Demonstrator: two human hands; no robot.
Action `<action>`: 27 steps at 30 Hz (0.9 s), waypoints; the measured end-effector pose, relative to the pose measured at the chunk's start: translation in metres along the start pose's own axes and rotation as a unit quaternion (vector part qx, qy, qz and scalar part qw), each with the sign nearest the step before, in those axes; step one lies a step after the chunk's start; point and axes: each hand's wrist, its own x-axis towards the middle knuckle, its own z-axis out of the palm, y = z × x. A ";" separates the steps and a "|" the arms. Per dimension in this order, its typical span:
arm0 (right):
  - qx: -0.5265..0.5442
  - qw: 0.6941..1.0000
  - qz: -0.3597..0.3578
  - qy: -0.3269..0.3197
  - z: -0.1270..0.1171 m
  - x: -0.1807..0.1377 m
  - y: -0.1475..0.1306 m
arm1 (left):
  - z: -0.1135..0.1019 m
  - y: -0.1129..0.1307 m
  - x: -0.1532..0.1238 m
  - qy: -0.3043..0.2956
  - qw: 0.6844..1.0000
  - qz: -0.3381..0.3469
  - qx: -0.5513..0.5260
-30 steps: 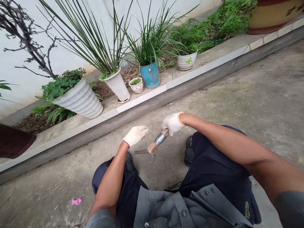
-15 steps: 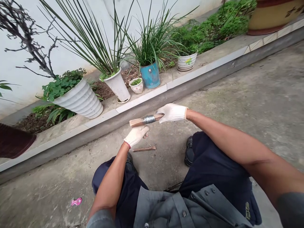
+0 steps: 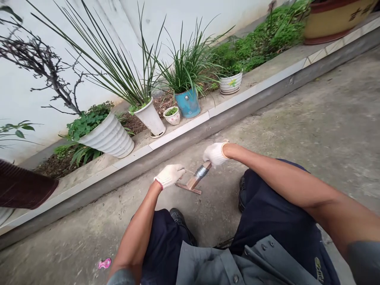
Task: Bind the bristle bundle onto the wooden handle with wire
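My right hand [image 3: 215, 153], in a white knit glove, is closed round the upper end of a short wooden stick [image 3: 193, 183] that slants down to the left. A coil of grey wire [image 3: 201, 171] is wound round the stick's middle. My gloved left hand [image 3: 169, 175] pinches the thin free end of that wire, a little left of the coil. A second thin wooden strip [image 3: 188, 188] lies on the concrete just under the stick's lower tip. I am squatting, knees in dark trousers either side.
A raised tiled kerb [image 3: 178, 131] runs across behind my hands, carrying a white ribbed pot [image 3: 108, 136], a tall white pot [image 3: 151, 118], a small bowl pot [image 3: 172, 116], a blue pot [image 3: 187, 103] and a painted pot [image 3: 230, 82]. A pink scrap [image 3: 104, 263] lies on the concrete at lower left.
My right hand brought the stick down from level in front of the kerb to a slant over the strip on the ground. My left hand took up the wire end again.
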 end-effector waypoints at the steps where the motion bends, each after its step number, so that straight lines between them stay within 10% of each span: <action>1: 0.029 0.999 -0.039 -0.015 -0.001 -0.003 0.001 | 0.000 -0.003 0.000 -0.001 1.000 -0.005 -0.017; 9: 0.209 0.970 -0.040 0.121 -0.020 -0.006 -0.003 | 0.025 -0.001 -0.002 0.033 0.990 0.007 -0.139; 18: -0.047 0.959 0.186 0.209 -0.001 0.025 -0.013 | 0.043 -0.006 -0.006 0.077 0.997 -0.007 0.012; 27: -0.149 0.986 0.000 0.071 0.047 0.027 -0.037 | 0.050 0.002 -0.021 0.054 0.998 0.022 0.033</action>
